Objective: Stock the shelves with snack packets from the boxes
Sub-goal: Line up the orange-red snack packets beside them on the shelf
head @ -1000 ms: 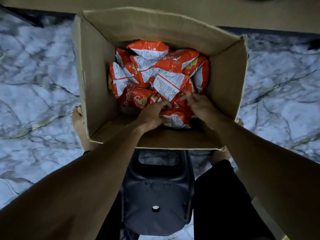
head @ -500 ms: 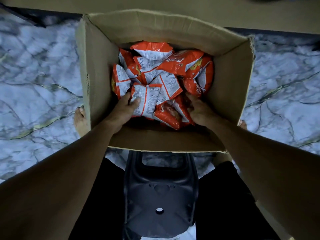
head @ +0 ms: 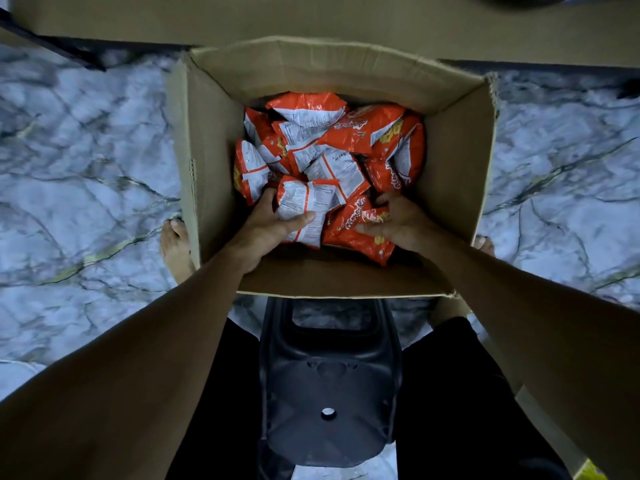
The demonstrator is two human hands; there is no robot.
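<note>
From the head view, the cardboard box [head: 207, 174] stands open on the marble floor [head: 86, 150], just beyond a dark plastic stool [head: 329, 393] between the person's knees, and both arms reach into it over its near wall. The heap of snack packets [head: 349, 136] fills the far and middle part of the box. Two packets sit apart from it against the near wall, each already in a grip. The left hand [head: 270, 226] pinches a white-backed packet [head: 311, 199] at the near left of the box's inside, thumb laid across its printed back and fingers tucked behind its left edge. Its long axis runs roughly from the far wall toward the near wall. The right hand [head: 398, 221] curls over an orange packet [head: 356, 233] at the near right, which slants from the box's middle down toward the near right corner. The two packets touch side by side, each directly under its own hand, so neither arm has to cross. No shelf shows here. The likely lift is straight up and back over the near wall, which stands close to both wrists.
</note>
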